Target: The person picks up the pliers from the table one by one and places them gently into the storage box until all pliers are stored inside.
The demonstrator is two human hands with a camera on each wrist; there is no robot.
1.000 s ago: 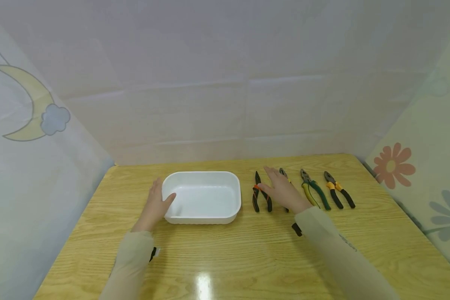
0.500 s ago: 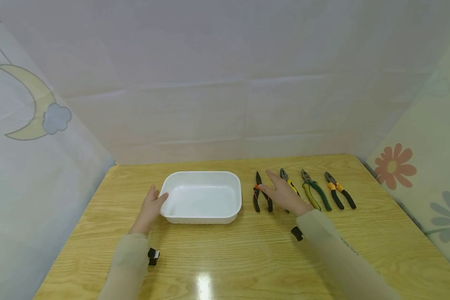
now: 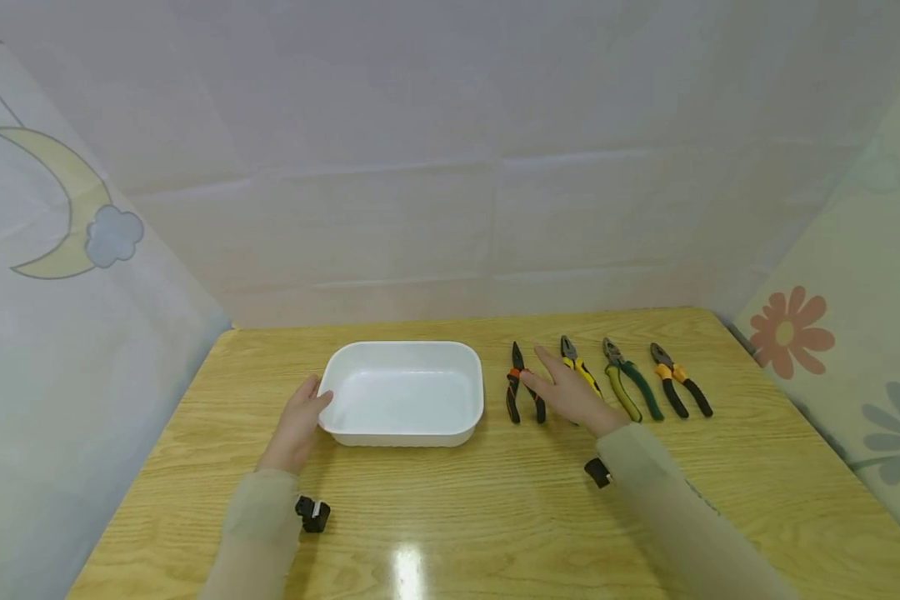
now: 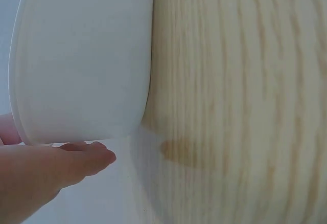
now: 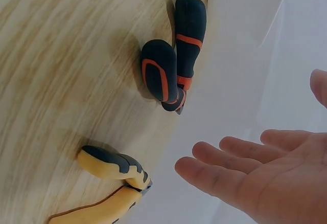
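Note:
A white rectangular plastic tray (image 3: 401,392) stands on the wooden table, with nothing in it. My left hand (image 3: 297,425) holds its left end, thumb at the rim and fingers along the outer wall; the left wrist view shows those fingers (image 4: 84,158) against the tray wall (image 4: 82,70). Above the tools to the right, my right hand (image 3: 570,396) hovers with spread, straight fingers and holds nothing. Nearest to it are needle-nose pliers (image 3: 513,400) with black and orange handles, and yellow-and-black pliers (image 3: 588,377), partly hidden by the hand.
Farther right lie pliers with green and yellow handles (image 3: 633,383) and pliers with black and orange-yellow handles (image 3: 675,385). The table (image 3: 450,508) ends at a pale cloth backdrop (image 3: 420,233). A dark wrist camera (image 3: 313,514) sits by the left sleeve.
My left hand has moved slightly left, its thumb drawing back from over the tray to its rim. My right hand has shifted a little down and right, uncovering more of the yellow-and-black pliers.

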